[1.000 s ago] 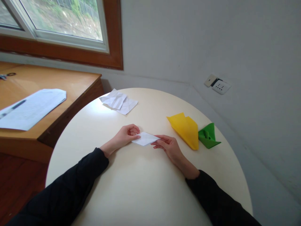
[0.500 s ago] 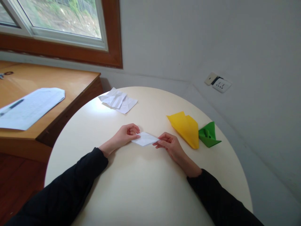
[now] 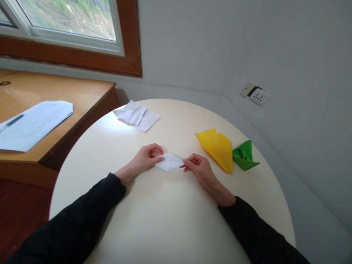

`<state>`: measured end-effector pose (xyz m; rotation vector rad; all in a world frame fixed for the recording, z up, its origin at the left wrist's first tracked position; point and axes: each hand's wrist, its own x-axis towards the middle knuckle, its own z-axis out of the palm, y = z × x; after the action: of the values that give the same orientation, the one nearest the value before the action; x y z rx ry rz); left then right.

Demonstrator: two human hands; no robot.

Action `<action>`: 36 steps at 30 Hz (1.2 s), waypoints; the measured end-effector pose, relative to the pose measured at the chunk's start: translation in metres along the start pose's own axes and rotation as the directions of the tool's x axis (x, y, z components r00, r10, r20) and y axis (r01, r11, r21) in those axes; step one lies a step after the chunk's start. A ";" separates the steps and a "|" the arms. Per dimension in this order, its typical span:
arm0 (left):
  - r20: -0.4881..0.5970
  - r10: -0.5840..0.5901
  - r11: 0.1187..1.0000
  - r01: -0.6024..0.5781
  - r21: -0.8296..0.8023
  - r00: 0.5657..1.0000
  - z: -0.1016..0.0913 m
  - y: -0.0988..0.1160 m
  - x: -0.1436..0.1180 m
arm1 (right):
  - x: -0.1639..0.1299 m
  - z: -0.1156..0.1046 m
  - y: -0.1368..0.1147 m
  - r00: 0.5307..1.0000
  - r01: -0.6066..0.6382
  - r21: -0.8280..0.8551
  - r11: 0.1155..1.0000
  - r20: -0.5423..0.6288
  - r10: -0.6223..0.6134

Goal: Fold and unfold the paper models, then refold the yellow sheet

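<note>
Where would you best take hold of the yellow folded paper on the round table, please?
Probably at the yellow folded paper's raised far edge, coming from above: that end lifts slightly off the round table, while the near tip lies flat. The green folded paper crowds its right side.

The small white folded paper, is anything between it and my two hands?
Nothing visible. The left hand pinches one end of the white folded paper and the right hand pinches the other. The yellow paper lies apart, to the right.

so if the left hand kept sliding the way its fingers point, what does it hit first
The left hand points right along the white folded paper; past it, it would probably meet the right hand pinching the other end.
</note>
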<state>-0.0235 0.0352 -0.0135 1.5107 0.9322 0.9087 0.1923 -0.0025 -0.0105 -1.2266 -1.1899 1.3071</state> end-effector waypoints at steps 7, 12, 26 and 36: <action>-0.035 0.006 1.000 -0.006 0.025 0.999 0.001 0.000 -0.001 | 0.000 0.001 0.001 0.999 -0.004 0.047 0.999 -0.053 0.006; -0.042 0.018 0.999 -0.016 0.044 0.999 0.001 0.000 -0.001 | -0.001 0.001 0.001 0.997 0.009 0.000 1.000 -0.073 -0.009; -0.108 -0.097 0.984 0.079 -0.160 0.989 0.013 0.014 -0.004 | -0.015 0.009 0.002 0.977 0.120 -0.008 0.993 0.179 -0.117; 0.037 -0.160 0.927 0.163 -0.337 0.986 0.020 0.009 -0.008 | -0.015 0.009 0.008 0.938 0.205 0.009 0.979 0.283 -0.199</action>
<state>-0.0081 0.0191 -0.0073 1.1258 0.8309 0.8899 0.1835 -0.0185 -0.0174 -0.9215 -1.4943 1.3466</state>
